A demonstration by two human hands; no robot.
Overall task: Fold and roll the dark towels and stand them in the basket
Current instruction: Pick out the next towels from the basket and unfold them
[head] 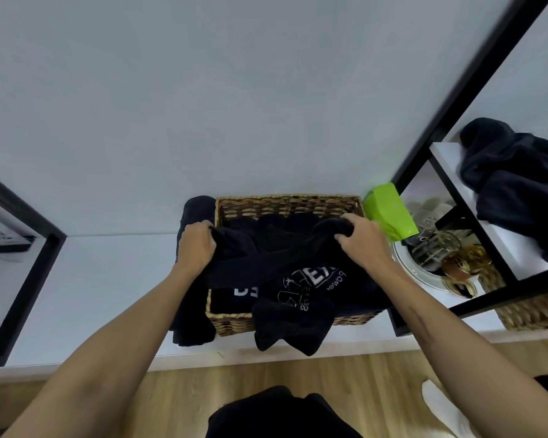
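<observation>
At frame centre, the left hand (pixel 196 245) and right hand (pixel 361 240) each clamp a bunched upper corner of one dark towel (pixel 295 289), fingers curled tight into the cloth, holding it spread over the wicker basket (pixel 288 203); judged, this is to open it out for folding. Its printed lower part sags across the basket's near rim. Count: one towel in hand; one dark bundle (pixel 192 210) just left of the basket, touching its wall; one dark heap (pixel 513 181) on the shelf at upper right. Dark shapes lie inside the basket; their number cannot be told. One green packet (pixel 389 210) stands beside the basket's right corner.
</observation>
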